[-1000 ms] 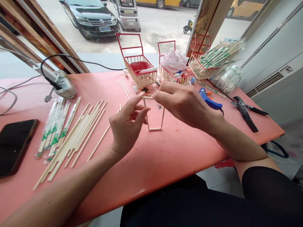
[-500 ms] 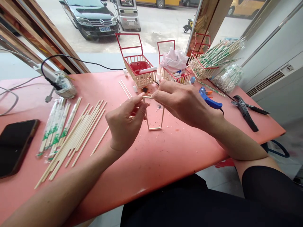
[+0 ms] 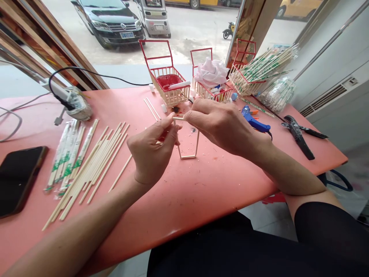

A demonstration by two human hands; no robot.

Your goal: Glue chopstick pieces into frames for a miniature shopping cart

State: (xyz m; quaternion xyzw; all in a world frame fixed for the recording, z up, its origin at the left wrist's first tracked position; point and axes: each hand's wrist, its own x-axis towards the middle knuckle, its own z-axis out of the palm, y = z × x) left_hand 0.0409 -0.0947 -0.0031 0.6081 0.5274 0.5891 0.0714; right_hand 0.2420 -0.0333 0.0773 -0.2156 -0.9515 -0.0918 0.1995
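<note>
Between my hands is a small four-sided frame of pale wooden sticks (image 3: 188, 157), wider at its far end than at its near end. My left hand (image 3: 155, 148) pinches the frame's far left corner between thumb and fingers. From above, my right hand (image 3: 227, 125) closes over the far right part, and its fingertips hide that corner. To the left lies a loose pile of chopsticks (image 3: 95, 165), with one single chopstick (image 3: 120, 173) nearer my left wrist. Two more sticks (image 3: 152, 109) lie beyond my left hand.
Stick baskets with red rims, one holding a red sheet (image 3: 168, 81), stand at the back. A blue glue gun (image 3: 255, 120) and black-handled cutters (image 3: 298, 136) lie right. Wrapped chopsticks (image 3: 69, 154), a phone (image 3: 20, 179) and a power strip (image 3: 76, 104) are left.
Both hands keep the same hold on the stick frame. The view has shifted very slightly; nothing else has visibly moved.
</note>
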